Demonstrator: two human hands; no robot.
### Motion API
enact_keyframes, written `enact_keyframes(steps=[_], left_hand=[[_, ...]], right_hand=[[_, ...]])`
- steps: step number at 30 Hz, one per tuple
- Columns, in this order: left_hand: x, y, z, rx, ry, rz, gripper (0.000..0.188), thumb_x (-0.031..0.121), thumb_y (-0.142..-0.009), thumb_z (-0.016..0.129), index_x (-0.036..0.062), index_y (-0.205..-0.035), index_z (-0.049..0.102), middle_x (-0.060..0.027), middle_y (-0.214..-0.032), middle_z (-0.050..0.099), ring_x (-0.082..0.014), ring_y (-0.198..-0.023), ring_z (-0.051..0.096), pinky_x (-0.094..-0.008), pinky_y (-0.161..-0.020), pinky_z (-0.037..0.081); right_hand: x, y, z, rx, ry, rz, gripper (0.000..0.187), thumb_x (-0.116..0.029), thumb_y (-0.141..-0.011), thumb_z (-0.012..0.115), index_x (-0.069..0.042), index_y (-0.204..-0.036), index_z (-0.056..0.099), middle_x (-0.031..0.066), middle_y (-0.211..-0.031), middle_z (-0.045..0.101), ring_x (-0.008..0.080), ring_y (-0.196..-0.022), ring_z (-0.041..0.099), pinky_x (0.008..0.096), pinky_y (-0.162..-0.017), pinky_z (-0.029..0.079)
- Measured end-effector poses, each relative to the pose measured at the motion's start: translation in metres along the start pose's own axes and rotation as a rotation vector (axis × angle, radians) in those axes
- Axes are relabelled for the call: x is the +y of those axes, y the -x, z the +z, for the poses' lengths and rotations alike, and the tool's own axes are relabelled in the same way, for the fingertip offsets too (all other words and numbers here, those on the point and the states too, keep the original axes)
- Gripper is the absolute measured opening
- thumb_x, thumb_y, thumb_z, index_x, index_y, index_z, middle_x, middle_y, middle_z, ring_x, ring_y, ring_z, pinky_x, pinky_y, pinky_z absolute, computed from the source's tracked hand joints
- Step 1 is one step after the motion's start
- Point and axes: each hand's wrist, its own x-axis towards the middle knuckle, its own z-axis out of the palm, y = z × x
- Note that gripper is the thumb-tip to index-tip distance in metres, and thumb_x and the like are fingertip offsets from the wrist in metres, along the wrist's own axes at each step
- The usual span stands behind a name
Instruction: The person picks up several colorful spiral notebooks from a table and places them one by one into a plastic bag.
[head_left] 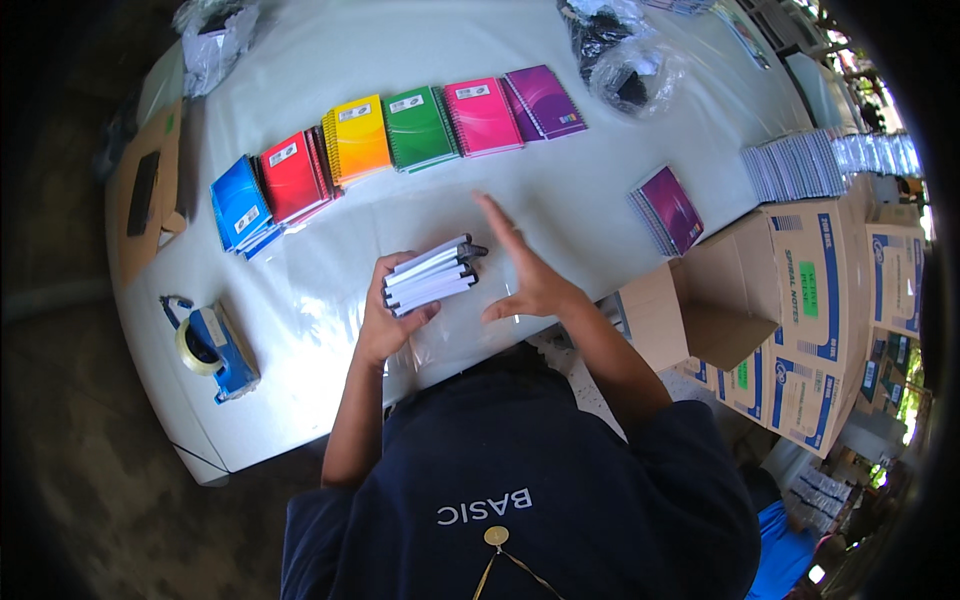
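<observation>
Near the table's front edge, my left hand (pixel 383 315) grips a small stack of spiral notebooks (pixel 430 275), page edges facing up and dark spirals toward the right. My right hand (pixel 535 280) is held just right of the stack, fingers spread and thumb apart, not touching it. Beyond my hands runs a curved row of spiral notebook piles: blue (pixel 240 205), red (pixel 295 177), yellow (pixel 358 138), green (pixel 420 128), pink (pixel 483 115) and purple (pixel 545 102). Another purple notebook pile (pixel 668 212) lies apart on the right.
A blue tape dispenser (pixel 222 350) stands at the left. Flattened cardboard (pixel 150 195) lies on the far left edge. Plastic wrap (pixel 635 75) sits at the back. An open carton (pixel 725 295), stacked cartons (pixel 810 300) and rows of notebooks (pixel 795 168) are at the right.
</observation>
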Motion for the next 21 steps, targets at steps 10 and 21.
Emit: enact_keyframes(steps=[10,21], left_hand=[[-0.010,0.005,0.009,0.156,-0.017,0.161,0.084,0.020,-0.062,0.085,0.0014,-0.125,0.033,-0.0133,-0.118,0.048,-0.0236,-0.112,0.050,-0.0369,-0.095,0.042],[-0.064,0.023,-0.010,0.056,-0.171,-0.029,0.062,0.018,-0.063,0.082,-0.0002,-0.113,0.049,-0.0127,-0.106,0.062,-0.0232,-0.100,0.061,-0.0327,-0.087,0.048]], right_hand=[[0.034,0.020,0.077,0.217,-0.723,0.133,0.106,-0.036,-0.052,0.091,-0.004,-0.134,0.031,0.0118,-0.126,0.046,0.0218,-0.119,0.045,0.0365,-0.101,0.036],[0.047,0.035,0.081,0.132,-0.204,0.123,0.079,-0.029,-0.047,0.092,-0.009,-0.112,0.051,0.0115,-0.104,0.061,0.0291,-0.098,0.060,0.0395,-0.086,0.047]])
